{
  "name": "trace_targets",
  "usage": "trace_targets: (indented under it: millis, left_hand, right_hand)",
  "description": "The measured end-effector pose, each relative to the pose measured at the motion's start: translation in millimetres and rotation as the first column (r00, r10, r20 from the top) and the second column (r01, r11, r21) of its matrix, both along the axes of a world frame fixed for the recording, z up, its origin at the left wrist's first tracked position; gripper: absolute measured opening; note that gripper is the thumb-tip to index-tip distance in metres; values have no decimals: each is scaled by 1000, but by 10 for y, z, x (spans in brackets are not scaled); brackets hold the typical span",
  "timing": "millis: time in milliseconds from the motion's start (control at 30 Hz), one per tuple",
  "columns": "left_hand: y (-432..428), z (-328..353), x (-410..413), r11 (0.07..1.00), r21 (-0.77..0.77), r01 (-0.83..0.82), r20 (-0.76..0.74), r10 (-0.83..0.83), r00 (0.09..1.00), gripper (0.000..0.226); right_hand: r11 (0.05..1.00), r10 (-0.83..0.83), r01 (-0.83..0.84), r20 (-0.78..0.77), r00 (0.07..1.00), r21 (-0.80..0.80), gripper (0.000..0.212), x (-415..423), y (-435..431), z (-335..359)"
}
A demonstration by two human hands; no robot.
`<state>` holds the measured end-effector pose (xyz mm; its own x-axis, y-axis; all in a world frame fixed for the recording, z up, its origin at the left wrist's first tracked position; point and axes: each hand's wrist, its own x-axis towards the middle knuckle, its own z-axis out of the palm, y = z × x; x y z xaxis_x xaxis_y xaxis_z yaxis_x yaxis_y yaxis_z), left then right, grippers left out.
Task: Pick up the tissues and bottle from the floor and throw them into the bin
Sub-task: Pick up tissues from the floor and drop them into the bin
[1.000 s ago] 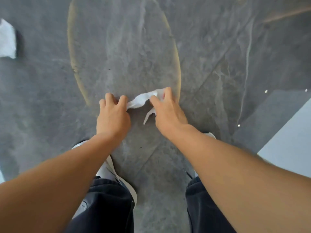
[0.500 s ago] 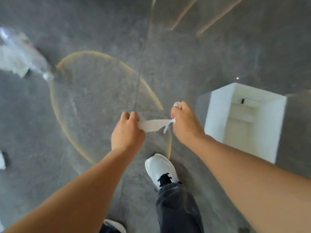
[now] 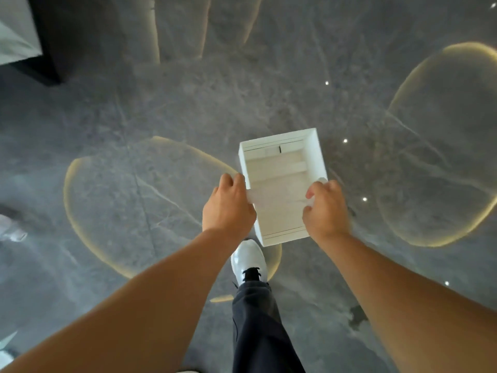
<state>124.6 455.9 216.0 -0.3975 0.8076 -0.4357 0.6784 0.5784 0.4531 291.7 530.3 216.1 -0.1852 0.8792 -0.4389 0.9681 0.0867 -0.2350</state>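
Observation:
A white rectangular bin point(image 3: 317, 154) stands open on the grey floor straight ahead. My left hand point(image 3: 228, 205) and my right hand point(image 3: 326, 208) each pinch one end of a white tissue point(image 3: 279, 196), which is stretched between them directly above the bin's opening. The tissue is blurred and hard to separate from the pale inside of the bin. A clear bottle point(image 3: 12, 228) lies at the far left edge, mostly cut off.
My white shoe point(image 3: 248, 261) and dark trouser leg point(image 3: 258, 327) are just before the bin's near wall. A dark block of furniture point(image 3: 45, 41) fills the upper left corner. White scraps point(image 3: 6, 348) lie at the lower left edge.
The view has swung from the bare floor to the bin. Both hands have carried the tissue from floor level to above the bin's opening. The bottle has slid to the left edge.

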Motion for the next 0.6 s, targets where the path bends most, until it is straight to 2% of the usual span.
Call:
trace_targets:
  millis: [233,367,500,600]
  left_hand:
    - [517,-355,447,993,-87,-75,84,82,993,23]
    - [658,-568,578,972,-231,-37,131,69,989,26]
    - [726,-639,535,954,-301,-4,105,37,994,31]
    - [813,-550,375,951,-308,-30,73,55,996,32]
  right_hand:
    - [986,-131,135,45,990,-102,29,303,192,-413]
    - [957,-204,196,-16,979,-215,38,306,277,-653]
    - [935,-192,172,-36,981,-311,55,311,302,-696]
    - [923,-200,193,15,980,-333,57,302,391,-630]
